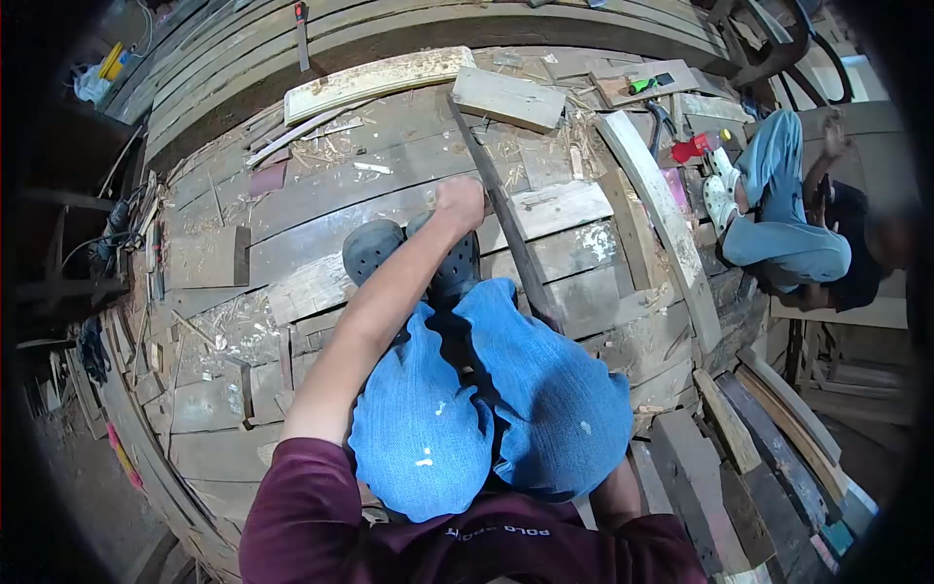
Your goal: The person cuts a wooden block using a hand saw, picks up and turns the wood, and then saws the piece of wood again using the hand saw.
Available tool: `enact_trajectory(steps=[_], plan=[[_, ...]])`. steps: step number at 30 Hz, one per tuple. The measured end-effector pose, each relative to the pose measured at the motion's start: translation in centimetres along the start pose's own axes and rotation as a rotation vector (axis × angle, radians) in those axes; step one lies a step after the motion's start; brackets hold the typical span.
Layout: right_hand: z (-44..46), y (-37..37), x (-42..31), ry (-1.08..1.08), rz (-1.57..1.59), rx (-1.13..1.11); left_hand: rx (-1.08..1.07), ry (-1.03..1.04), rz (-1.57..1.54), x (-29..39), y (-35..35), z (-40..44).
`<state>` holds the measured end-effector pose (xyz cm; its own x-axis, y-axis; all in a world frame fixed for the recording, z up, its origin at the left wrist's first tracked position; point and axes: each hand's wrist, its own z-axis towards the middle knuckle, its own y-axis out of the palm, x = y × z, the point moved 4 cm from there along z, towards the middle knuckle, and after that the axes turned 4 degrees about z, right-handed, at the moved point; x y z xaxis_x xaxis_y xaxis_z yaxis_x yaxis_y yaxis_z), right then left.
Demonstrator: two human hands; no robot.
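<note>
My left hand (459, 202) is stretched out past my knees, its fingers curled closed at the left side of a long dark wooden strip (508, 214). The strip slants from the pale boards at the back down to behind my right knee, which hides its near end. Just under the hand are the toes of my dark clogs (375, 248). My right hand is out of sight; only part of that forearm shows below my right knee. A pale wooden board (564, 206) lies right of the strip, and a thick wooden block (508, 97) rests near its far end.
A curved pale plank (379, 83) lies at the back, with a red-handled tool (302, 37) behind it. Long planks (662, 229) and stacked timber (778, 438) stand right. Another person (793, 214) sits there near a red bottle (700, 146). Wood shavings litter the boards.
</note>
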<state>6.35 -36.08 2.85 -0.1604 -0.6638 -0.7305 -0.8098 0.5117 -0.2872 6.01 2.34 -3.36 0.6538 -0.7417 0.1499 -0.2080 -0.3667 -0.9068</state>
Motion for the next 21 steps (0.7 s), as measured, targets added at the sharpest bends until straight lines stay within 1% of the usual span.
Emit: enact_trajectory(steps=[2, 5, 8, 14, 21], plan=[[0.0, 0.1, -0.1, -0.002, -0.004, -0.003, 0.045, 0.008, -0.048, -0.3, 0.5, 0.4], [0.1, 0.1, -0.1, 0.000, -0.011, -0.004, 0.017, 0.017, -0.051, -0.1, -0.6, -0.4], [0.0, 0.3, 0.0, 0.002, -0.014, -0.008, 0.026, 0.017, -0.024, -0.2, -0.2, -0.2], [0.3, 0.5, 0.0, 0.005, -0.021, -0.017, -0.010, 0.017, -0.045, -0.1, 0.4, 0.2], [0.3, 1.2, -0.1, 0.003, -0.024, -0.025, -0.086, 0.019, -0.042, 0.1, -0.8, -0.5]])
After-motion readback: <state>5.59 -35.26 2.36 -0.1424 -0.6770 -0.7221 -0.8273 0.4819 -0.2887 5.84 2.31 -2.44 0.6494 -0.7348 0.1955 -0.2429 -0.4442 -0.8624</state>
